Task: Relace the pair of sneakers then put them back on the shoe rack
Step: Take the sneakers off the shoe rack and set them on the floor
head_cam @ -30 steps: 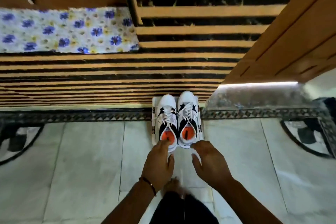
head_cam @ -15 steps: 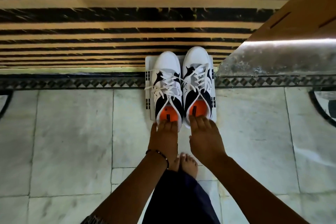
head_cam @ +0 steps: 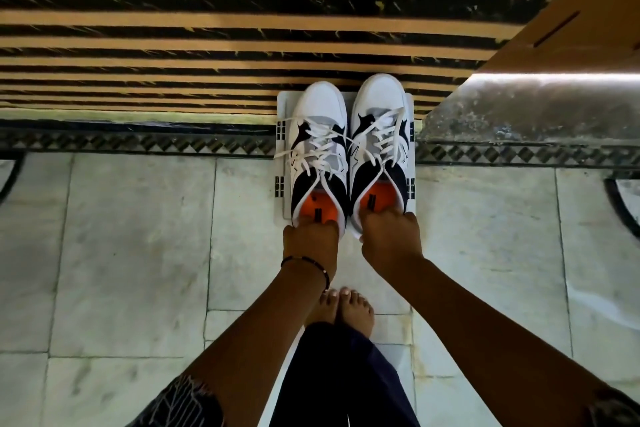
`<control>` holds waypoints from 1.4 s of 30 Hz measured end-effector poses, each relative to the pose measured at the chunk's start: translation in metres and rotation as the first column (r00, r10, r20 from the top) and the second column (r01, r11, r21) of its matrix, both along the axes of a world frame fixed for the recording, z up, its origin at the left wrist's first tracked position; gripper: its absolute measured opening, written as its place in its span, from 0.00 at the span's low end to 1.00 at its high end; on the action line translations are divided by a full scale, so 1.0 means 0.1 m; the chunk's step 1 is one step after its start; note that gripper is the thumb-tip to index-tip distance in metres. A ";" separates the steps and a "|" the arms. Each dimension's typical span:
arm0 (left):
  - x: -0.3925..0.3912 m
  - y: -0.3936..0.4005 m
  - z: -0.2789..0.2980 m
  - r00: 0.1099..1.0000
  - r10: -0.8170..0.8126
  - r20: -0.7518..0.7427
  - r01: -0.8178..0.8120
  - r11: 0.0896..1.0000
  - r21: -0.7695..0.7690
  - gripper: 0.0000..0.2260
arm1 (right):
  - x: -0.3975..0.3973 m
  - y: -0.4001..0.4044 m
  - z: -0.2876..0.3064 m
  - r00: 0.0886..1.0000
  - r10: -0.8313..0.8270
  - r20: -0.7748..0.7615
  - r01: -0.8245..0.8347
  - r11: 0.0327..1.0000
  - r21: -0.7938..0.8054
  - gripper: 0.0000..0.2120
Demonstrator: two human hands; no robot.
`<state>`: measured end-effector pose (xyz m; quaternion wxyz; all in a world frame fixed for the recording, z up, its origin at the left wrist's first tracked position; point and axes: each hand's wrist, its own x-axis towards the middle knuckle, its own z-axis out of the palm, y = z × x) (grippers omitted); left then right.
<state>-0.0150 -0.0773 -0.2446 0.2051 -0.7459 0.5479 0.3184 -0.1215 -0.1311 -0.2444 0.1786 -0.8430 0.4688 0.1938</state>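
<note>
At stair foot | white tray (head_cam: 281,104) under sneakers (head_cam: 346,149) | bare feet (head_cam: 341,307) behind

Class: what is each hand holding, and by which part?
Left hand grips the left sneaker at its heel; right hand grips the right sneaker at its heel.

Head camera looks steeply down, close over sneakers (head_cam: 346,156) on marble floor (head_cam: 121,253).

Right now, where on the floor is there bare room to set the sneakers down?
Bare marble tiles left of the white stand, up to the patterned border; more right of it. Crowded in the middle: both sneakers fill the stand, left hand and right hand at the heels, bare feet below.
</note>
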 end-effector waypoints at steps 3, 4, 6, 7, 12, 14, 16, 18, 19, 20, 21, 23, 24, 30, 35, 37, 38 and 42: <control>0.00 0.07 -0.03 1.000 0.023 -0.002 -0.023 0.999 -0.045 0.19 | -0.01 0.00 0.00 1.000 0.009 0.010 -0.009 1.000 0.001 0.09; -0.01 0.08 -0.04 1.000 0.024 0.002 -0.024 0.998 -0.060 0.19 | -0.02 0.01 -0.01 1.000 0.009 0.014 -0.009 1.000 0.003 0.09; -0.02 0.09 -0.04 1.000 0.027 0.013 -0.025 0.995 -0.099 0.19 | -0.03 0.02 0.00 0.999 0.004 0.032 -0.004 1.000 0.002 0.09; -0.02 0.09 -0.02 0.999 0.035 0.012 -0.034 0.992 -0.121 0.19 | -0.05 0.02 0.01 0.999 0.002 0.038 -0.002 1.000 0.002 0.09; -0.08 0.31 0.11 0.997 0.076 -0.027 -0.079 0.987 -0.139 0.17 | -0.23 0.16 0.15 0.997 0.010 0.081 -0.007 0.999 -0.040 0.10; -0.13 0.47 0.15 0.996 0.079 -0.039 -0.084 0.987 -0.135 0.17 | -0.32 0.34 0.19 0.994 0.028 0.104 -0.019 0.996 -0.083 0.10; -0.18 0.69 0.20 0.995 0.076 -0.058 -0.082 0.990 -0.118 0.18 | -0.43 0.57 0.26 0.995 0.012 0.095 -0.006 0.998 -0.066 0.11; -0.24 0.93 0.25 0.994 0.072 -0.078 -0.080 0.991 -0.104 0.20 | -0.55 0.85 0.32 0.997 0.003 0.080 -0.001 1.000 -0.026 0.12; -0.28 1.07 0.28 0.995 0.063 -0.082 -0.072 0.992 -0.105 0.20 | -0.61 1.02 0.37 0.998 -0.017 0.059 0.018 1.000 -0.004 0.12; -0.32 1.22 0.31 0.995 0.050 -0.083 -0.059 0.992 -0.108 0.20 | -0.65 1.19 0.42 0.999 -0.044 0.030 0.043 0.999 0.020 0.13; -0.36 1.37 0.34 0.995 0.044 -0.089 -0.053 0.993 -0.107 0.20 | -0.70 1.38 0.44 0.998 -0.069 0.008 0.069 0.997 0.041 0.14; -0.44 1.68 0.38 0.993 0.037 -0.113 -0.047 0.995 -0.090 0.19 | -0.76 1.74 0.49 0.995 -0.094 -0.026 0.096 0.991 0.090 0.17; -0.47 1.83 0.39 0.992 0.026 -0.121 -0.035 0.997 -0.071 0.20 | -0.79 1.91 0.50 0.994 -0.107 -0.036 0.110 0.989 0.097 0.16; -0.66 2.69 0.36 0.992 -0.025 -0.125 0.021 0.999 -0.039 0.17 | -0.97 2.80 0.53 0.987 -0.140 -0.080 0.153 0.971 0.187 0.13; -0.81 3.22 -0.02 0.990 -0.023 -0.136 0.022 1.000 -0.010 0.19 | -1.10 3.25 0.19 0.989 -0.110 -0.103 0.133 0.960 0.247 0.13; -0.86 3.33 -0.31 0.991 -0.029 -0.128 0.028 1.000 -0.011 0.19 | -1.14 3.34 -0.11 0.991 -0.092 -0.098 0.115 0.961 0.253 0.13; -0.87 3.35 -0.46 0.991 -0.035 -0.126 0.033 0.999 -0.019 0.20 | -1.14 3.34 -0.27 0.993 -0.076 -0.094 0.097 0.965 0.244 0.13; -0.93 3.39 -1.28 0.993 -0.058 -0.106 0.057 0.998 -0.013 0.22 | -1.14 3.32 -1.17 0.997 0.022 -0.080 -0.008 0.985 0.171 0.11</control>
